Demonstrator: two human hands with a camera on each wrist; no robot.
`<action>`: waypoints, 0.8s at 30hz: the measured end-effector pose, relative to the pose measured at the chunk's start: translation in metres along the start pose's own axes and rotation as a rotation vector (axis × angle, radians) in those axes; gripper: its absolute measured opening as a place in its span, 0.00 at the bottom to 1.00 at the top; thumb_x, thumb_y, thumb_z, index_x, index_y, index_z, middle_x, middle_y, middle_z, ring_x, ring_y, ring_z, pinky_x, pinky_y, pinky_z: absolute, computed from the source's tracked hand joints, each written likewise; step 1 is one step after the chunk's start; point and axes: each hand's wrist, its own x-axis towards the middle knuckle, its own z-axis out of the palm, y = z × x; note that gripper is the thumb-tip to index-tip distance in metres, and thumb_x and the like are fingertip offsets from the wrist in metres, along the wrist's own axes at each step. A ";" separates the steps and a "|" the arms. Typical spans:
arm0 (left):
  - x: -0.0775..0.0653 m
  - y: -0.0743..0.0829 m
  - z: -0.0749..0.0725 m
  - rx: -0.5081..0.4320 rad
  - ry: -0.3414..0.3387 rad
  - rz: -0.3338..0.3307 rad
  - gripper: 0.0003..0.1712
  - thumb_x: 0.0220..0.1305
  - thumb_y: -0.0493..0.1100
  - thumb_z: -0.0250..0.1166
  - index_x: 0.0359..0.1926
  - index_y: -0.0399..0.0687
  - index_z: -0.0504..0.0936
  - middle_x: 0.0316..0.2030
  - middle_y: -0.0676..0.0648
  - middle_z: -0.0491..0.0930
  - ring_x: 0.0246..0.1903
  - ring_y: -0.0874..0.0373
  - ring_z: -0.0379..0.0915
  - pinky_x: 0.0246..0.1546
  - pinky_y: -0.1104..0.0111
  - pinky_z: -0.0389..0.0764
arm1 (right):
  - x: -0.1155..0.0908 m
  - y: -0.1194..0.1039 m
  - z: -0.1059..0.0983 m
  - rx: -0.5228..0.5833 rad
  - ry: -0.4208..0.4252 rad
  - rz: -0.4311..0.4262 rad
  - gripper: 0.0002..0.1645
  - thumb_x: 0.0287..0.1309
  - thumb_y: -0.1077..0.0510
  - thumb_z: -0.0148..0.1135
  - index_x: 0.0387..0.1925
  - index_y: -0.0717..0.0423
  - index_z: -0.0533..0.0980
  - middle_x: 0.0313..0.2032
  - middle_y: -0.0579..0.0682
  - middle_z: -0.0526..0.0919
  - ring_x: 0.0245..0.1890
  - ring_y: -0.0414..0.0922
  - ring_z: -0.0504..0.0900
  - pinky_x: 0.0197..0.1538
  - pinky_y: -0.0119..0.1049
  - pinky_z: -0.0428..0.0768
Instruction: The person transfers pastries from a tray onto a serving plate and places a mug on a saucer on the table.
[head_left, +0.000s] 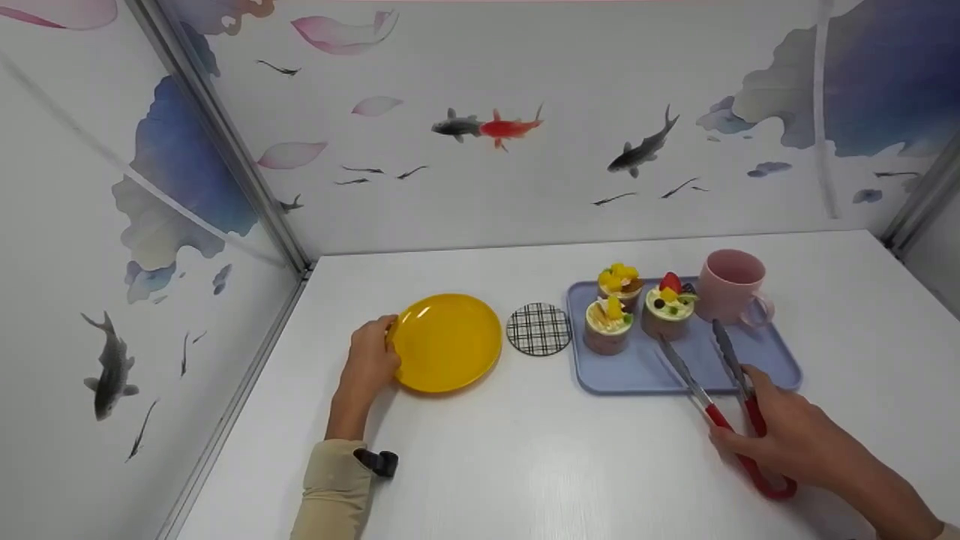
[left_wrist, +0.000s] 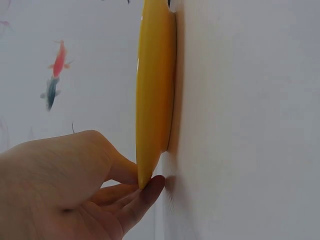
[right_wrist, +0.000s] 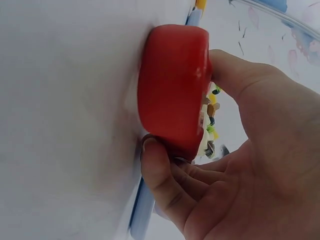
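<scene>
A yellow plate (head_left: pixel 448 343) sits on the white table, and my left hand (head_left: pixel 369 358) pinches its left rim between thumb and fingers. The left wrist view shows the plate (left_wrist: pixel 154 80) edge-on with the thumb on its upper face. My right hand (head_left: pixel 791 427) holds red-handled tongs (head_left: pixel 721 421), their arms spread apart over a blue tray (head_left: pixel 630 375). One tong tip is close to the cupcake with a strawberry (head_left: pixel 667 311); the other is by the pink mug (head_left: pixel 729 281). Two cupcakes with yellow fruit, a front one (head_left: pixel 607 330) and a rear one (head_left: pixel 620 281), share the tray.
Between plate and tray lies a round checked coaster (head_left: pixel 538 330). White panels with painted fish stand behind and to the left of the table (head_left: pixel 510 465). A black strap device (head_left: pixel 379 461) is on the left wrist.
</scene>
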 end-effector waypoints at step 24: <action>0.001 0.002 0.000 -0.021 -0.028 -0.071 0.30 0.74 0.26 0.62 0.75 0.33 0.73 0.70 0.33 0.79 0.72 0.39 0.74 0.78 0.48 0.73 | -0.008 -0.005 -0.001 -0.032 0.173 -0.091 0.75 0.61 0.22 0.69 0.81 0.70 0.45 0.63 0.77 0.71 0.54 0.68 0.78 0.46 0.65 0.92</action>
